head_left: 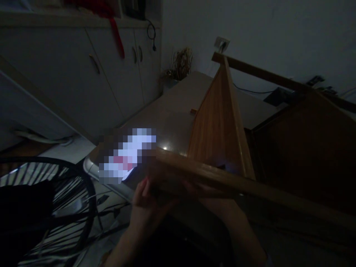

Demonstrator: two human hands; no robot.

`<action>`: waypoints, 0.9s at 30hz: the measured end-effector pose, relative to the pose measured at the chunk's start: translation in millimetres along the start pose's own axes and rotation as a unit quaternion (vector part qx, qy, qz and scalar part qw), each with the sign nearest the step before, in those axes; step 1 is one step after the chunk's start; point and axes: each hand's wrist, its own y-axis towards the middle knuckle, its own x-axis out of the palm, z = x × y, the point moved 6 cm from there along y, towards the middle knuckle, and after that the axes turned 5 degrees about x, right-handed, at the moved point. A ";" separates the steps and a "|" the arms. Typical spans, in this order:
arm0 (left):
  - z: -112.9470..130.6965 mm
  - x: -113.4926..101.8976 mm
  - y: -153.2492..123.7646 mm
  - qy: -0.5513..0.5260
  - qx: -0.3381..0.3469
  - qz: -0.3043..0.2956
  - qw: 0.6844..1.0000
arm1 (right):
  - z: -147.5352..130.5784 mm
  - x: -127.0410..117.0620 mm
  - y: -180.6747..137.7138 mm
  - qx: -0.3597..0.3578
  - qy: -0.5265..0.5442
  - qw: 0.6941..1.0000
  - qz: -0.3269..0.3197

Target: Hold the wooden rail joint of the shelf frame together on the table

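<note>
A wooden furniture frame (pixel 219 118) with brown panels stands tilted on the table, one long rail (pixel 200 172) running along its near side. At the left end of that rail is my left hand (pixel 144 194), its fingers curled against the wood. My right hand (pixel 214 204) reaches under the same rail from the right, and its fingers are mostly lost in shadow. Left of the frame a lit, pixelated screen or sheet (pixel 130 155) lies on the tabletop. The light is very dim, so finer details of the wood and fingers do not show.
A round black corded chair (pixel 90 207) stands at the left. White cabinets (pixel 111 74) line the back left, with red cloth (pixel 118 40) hanging over them. A dried potted plant (pixel 182 63) sits in the corner, and a wall socket (pixel 221 42) holds a plug. The tabletop (pixel 169 115) extends behind.
</note>
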 end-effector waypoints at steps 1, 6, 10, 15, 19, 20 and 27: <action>2.9 -2.0 3.2 -0.003 0.000 0.007 1.000 | 0.5 1.5 0.0 -0.004 -0.015 1.000 -0.003; 12.1 -9.3 17.7 -0.036 -0.012 0.003 0.999 | 6.7 14.3 2.7 -0.030 -0.066 0.997 -0.028; 11.4 -8.2 21.7 -0.077 -0.023 -0.016 0.997 | 6.1 11.7 5.3 -0.034 -0.071 0.997 -0.016; 10.8 -5.9 17.1 -0.105 -0.058 -0.024 0.993 | 0.9 5.3 4.7 -0.047 -0.061 0.997 -0.001; 12.4 -1.9 15.3 -0.126 -0.066 -0.016 0.990 | 0.8 4.7 2.9 -0.054 -0.046 0.997 0.012; 11.4 -0.2 15.6 -0.132 -0.066 -0.015 0.989 | 0.8 4.0 2.6 -0.054 -0.045 0.997 0.017; 3.2 -1.0 30.0 -0.117 -0.024 0.010 0.993 | -5.7 -27.6 -25.3 -0.008 -0.082 0.995 0.060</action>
